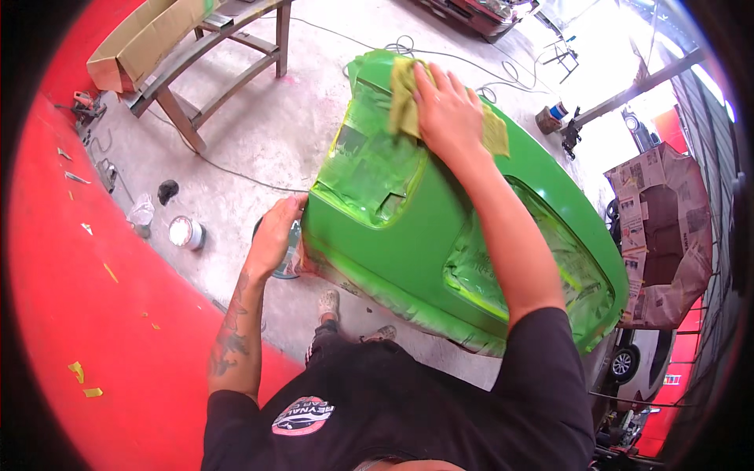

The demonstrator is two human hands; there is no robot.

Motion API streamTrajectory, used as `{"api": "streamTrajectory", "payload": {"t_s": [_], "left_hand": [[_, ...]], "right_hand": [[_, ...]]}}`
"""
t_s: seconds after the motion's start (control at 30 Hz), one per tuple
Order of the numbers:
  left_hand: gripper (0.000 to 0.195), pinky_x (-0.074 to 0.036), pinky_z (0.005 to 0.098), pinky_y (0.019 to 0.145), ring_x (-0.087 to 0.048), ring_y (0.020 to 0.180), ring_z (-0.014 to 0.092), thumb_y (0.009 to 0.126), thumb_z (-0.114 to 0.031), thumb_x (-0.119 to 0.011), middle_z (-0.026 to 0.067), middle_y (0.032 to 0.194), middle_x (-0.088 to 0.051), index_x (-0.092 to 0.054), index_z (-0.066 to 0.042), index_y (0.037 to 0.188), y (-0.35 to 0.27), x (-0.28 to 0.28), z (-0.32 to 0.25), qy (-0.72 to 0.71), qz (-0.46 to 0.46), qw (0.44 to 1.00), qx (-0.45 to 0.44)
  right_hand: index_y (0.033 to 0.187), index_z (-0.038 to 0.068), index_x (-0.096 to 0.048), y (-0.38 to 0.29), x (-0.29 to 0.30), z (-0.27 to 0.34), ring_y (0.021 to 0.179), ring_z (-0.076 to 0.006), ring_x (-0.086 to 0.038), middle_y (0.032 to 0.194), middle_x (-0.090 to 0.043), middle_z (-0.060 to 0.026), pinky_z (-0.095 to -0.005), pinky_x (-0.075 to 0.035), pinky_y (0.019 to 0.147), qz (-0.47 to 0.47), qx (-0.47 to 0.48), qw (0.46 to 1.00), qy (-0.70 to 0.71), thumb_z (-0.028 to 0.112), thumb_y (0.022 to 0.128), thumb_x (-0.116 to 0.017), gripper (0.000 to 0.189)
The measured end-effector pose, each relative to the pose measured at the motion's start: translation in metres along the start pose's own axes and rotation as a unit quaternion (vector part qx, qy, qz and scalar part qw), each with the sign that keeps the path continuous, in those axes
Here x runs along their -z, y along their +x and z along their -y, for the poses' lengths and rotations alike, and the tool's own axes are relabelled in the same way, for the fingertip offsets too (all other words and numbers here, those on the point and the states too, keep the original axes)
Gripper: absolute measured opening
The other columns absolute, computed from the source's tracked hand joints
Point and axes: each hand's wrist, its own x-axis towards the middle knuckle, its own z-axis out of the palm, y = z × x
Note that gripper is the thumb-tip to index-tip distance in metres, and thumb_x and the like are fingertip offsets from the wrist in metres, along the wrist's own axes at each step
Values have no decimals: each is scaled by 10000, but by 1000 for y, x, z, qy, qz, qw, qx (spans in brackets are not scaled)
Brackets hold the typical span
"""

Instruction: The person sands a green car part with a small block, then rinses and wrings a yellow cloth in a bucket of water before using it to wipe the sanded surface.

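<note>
A green car body panel [436, 229] spans the middle of the view, tilted, with masking film and paper [377, 159] taped over its cutouts. On its upper part, my right hand [450, 112] presses a yellow-green cloth [406, 94] flat against the surface, fingers spread over it. The cloth is folded and sticks out on both sides of the hand. My left hand [275, 232] holds the panel's left edge, its fingertips partly hidden there. Below that hand, a round container [288, 262] is partly covered by the hand and the panel.
A steel stand [235, 94] bears a long cardboard box [159, 41] at upper left. A paint can [187, 233] stands on the floor beside a red wall [106, 306]. Hoses [459, 56] lie beyond the panel. At right is a paper-masked car part [660, 235].
</note>
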Motion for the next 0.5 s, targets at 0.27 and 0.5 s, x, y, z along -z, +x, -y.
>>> {"api": "streamTrajectory", "payload": {"t_s": [0.27, 0.5], "left_hand": [[763, -367, 408, 990, -506, 1199, 259, 995, -619, -273, 121, 1365, -559, -508, -9, 1389, -3, -8, -4, 11, 12, 999, 49], [569, -382, 357, 1005, -511, 1171, 216, 1038, -434, -350, 157, 1309, -571, -554, 25, 1305, -2, -14, -11, 53, -1, 997, 49]], "right_hand": [[1306, 183, -586, 93, -42, 51, 1289, -328, -482, 1370, -536, -100, -637, -298, 1069, 140, -3, 988, 62, 453, 949, -494, 457], [1079, 72, -651, 3, -8, -74, 1034, -347, -631, 1078, -667, -201, -455, -491, 863, 104, -50, 993, 16, 345, 982, -416, 372]]}}
